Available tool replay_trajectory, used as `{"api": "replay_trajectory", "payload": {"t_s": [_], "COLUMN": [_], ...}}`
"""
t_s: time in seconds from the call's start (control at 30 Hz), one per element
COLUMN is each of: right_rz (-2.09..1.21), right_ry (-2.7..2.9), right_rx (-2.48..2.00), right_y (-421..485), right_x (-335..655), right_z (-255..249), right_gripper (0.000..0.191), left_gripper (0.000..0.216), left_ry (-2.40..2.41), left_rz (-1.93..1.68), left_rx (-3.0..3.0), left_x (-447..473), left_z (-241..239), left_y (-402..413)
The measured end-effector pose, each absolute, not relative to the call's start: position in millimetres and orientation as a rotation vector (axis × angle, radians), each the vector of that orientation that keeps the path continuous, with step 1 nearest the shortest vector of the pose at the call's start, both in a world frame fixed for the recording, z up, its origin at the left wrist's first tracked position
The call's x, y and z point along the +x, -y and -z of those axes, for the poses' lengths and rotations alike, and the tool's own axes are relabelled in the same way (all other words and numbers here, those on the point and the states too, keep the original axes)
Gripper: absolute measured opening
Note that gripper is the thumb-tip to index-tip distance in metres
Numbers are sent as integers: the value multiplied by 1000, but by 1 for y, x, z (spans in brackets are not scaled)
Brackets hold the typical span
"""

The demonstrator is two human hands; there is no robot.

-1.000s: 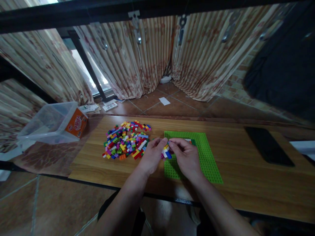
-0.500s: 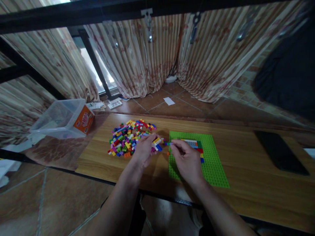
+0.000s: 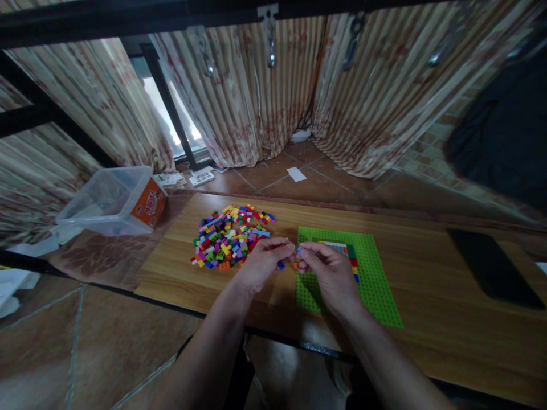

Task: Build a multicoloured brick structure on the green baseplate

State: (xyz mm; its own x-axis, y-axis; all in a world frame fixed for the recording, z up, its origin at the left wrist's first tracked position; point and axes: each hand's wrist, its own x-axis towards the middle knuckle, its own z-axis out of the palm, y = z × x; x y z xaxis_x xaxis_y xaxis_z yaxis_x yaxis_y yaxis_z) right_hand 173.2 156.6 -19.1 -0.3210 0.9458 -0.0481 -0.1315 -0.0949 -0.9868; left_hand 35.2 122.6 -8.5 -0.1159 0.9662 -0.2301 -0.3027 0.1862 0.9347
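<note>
My left hand (image 3: pixel 267 262) and my right hand (image 3: pixel 331 273) meet at the fingertips above the left edge of a green baseplate (image 3: pixel 376 285). Pinched between them are small toy bricks (image 3: pixel 299 250), purple with a bit of teal, mostly covered by my fingers. A blue brick (image 3: pixel 281 265) shows just under my left fingers; whether it lies on the table or in the hand I cannot tell. An orange brick (image 3: pixel 295 265) is by the baseplate's edge. Rows of coloured bricks (image 3: pixel 354 262) are on the baseplate, partly hidden by my right hand.
A heap of mixed toy bricks (image 3: pixel 222 239) lies on the wooden table (image 3: pixel 179 279), left of my hands. Beyond the table's left end stands a clear plastic bin (image 3: pixel 106 199) with an orange label. A dark flat slab (image 3: pixel 491 267) lies on the right.
My left hand has turned and come right, its fingertips now touching the bricks at my right fingertips. The yellow and white bricks near my left fingers are now hidden. The view has shifted slightly.
</note>
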Motion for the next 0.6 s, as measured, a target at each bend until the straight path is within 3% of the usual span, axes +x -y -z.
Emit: {"api": "replay_trajectory", "payload": {"t_s": [0.1,0.33,0.6], "right_rz": [-1530,-852,-964], "right_ry": [1333,1943,1927], "right_rx": [-1005,-1028,-1035], "right_y": [-156,-154,-154], "right_x": [174,172,171], "right_z": [22,31,25], "right_gripper": [28,19,26], "left_gripper": [25,27,26], "left_ry": [-1245,-1590,-1493], "left_rz": [-1257,-1211,-1168], "left_rx": [820,1040,1009], "left_x": [30,17,18], "left_z": [8,15,14], "left_y": [-124,-127,-125]}}
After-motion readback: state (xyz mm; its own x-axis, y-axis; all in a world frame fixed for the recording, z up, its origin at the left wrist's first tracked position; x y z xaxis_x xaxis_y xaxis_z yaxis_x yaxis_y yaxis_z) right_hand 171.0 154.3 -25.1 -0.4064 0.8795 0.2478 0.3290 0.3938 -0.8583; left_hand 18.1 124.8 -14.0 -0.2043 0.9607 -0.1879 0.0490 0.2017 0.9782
